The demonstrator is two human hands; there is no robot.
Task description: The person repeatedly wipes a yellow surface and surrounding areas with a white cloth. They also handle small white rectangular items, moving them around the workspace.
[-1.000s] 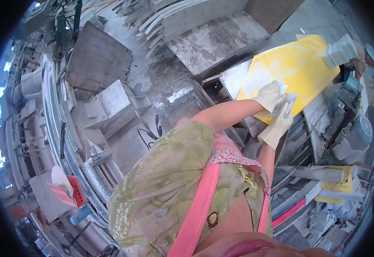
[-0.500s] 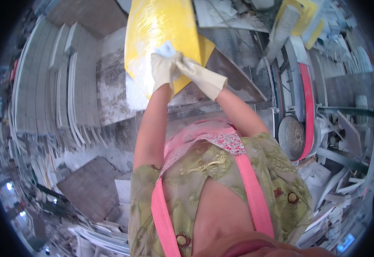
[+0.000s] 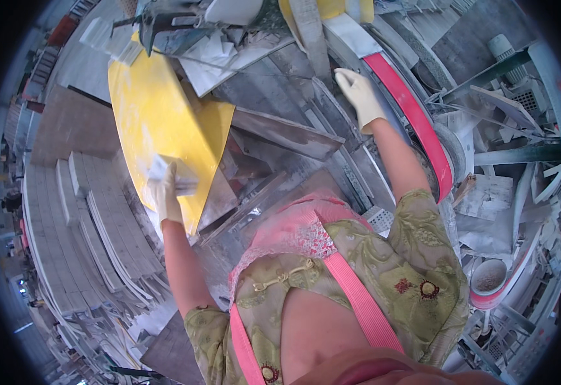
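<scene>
Both my hands wear cream rubber gloves. My left hand (image 3: 164, 196) is closed around a small pale block (image 3: 176, 174), blurred by motion, over the near part of a yellow sheet (image 3: 162, 106). White residue streaks that sheet, and one corner spreads out to its right. Out to the right, my right hand (image 3: 359, 95) reaches beside a long red strip (image 3: 415, 119) on a curved frame. Its fingers are bent and partly apart, with nothing visible in them. Whether its fingertips touch the grey metal beside them I cannot tell.
Stacks of grey slabs (image 3: 101, 224) stand at the left. A brown board (image 3: 287, 131) lies right of the yellow sheet. Broken white pieces (image 3: 213, 58) lie beyond it. A pot of grainy material (image 3: 489, 276) stands at the lower right, among metal bars and scraps.
My hands have parted: the right has swung to the right, toward the red strip, while the left keeps the pale block. The whole view has turned to the right.
</scene>
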